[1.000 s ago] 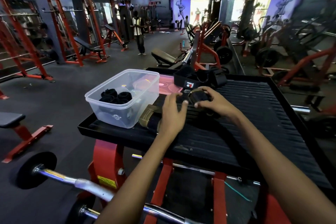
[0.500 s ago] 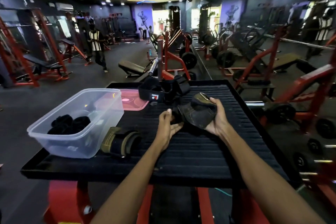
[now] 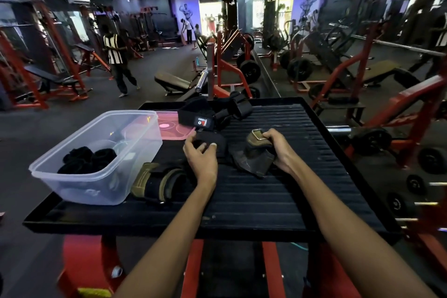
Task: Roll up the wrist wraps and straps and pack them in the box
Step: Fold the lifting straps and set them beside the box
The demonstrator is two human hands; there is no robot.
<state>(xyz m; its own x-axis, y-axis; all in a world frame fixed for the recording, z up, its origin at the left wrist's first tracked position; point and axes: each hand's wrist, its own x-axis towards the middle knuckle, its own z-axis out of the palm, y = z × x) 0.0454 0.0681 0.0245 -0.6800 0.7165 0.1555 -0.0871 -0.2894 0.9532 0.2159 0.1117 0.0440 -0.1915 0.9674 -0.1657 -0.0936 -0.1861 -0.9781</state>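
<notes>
Your right hand (image 3: 278, 150) has lowered the olive strap (image 3: 254, 155) onto the tabletop (image 3: 278, 201), grip closed on its buckle end, right of the box (image 3: 96, 157); your left hand (image 3: 200, 155) pinches its black tail (image 3: 212, 140), ready for rolling.

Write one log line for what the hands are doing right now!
left hand: grips black strap | right hand: grips olive wrap by its buckle end | clear box: black rolls inside | step: rolling not finished

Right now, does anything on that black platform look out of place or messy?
Nothing is damaged or spilled. Loose straps lie in a tangled heap at the far edge, partly on the pink lid, and a gold-trimmed wrap lies unrolled beside the box, which holds only black rolls.
</notes>
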